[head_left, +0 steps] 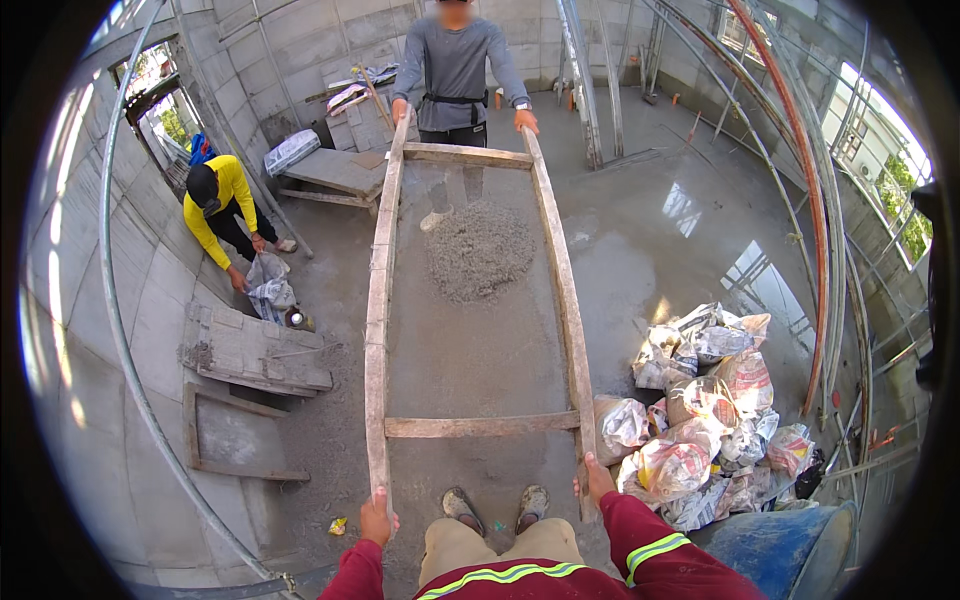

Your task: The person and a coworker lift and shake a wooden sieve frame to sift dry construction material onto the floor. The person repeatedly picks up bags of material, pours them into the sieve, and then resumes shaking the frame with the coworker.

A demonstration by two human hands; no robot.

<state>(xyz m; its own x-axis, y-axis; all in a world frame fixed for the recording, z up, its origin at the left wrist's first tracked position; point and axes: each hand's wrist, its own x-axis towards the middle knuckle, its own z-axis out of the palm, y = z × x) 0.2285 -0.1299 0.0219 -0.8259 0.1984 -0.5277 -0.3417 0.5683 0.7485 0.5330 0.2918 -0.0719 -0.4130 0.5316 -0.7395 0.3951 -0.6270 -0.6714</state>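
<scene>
A long wooden frame (pixel 480 427), made of two side rails and two crossbars, stretches away in front of me. My left hand (pixel 378 518) is closed around the near end of its left rail. Around the near end of the right rail, my right hand (pixel 597 480) is closed too. At the far end, a person in a grey shirt (pixel 455 70) holds both rails. Between the rails shows a heap of wet grey mix (pixel 482 250) on the floor. I cannot tell whether a mesh spans the frame.
Filled sacks (pixel 700 410) are piled at the right, beside a blue drum (pixel 785 550). At the left, a person in yellow (pixel 222 205) bends over a sack (pixel 268 285). Wooden boards (pixel 250 345) lean nearby. Poles (pixel 815 200) rise along the right; the floor (pixel 640 240) looks wet.
</scene>
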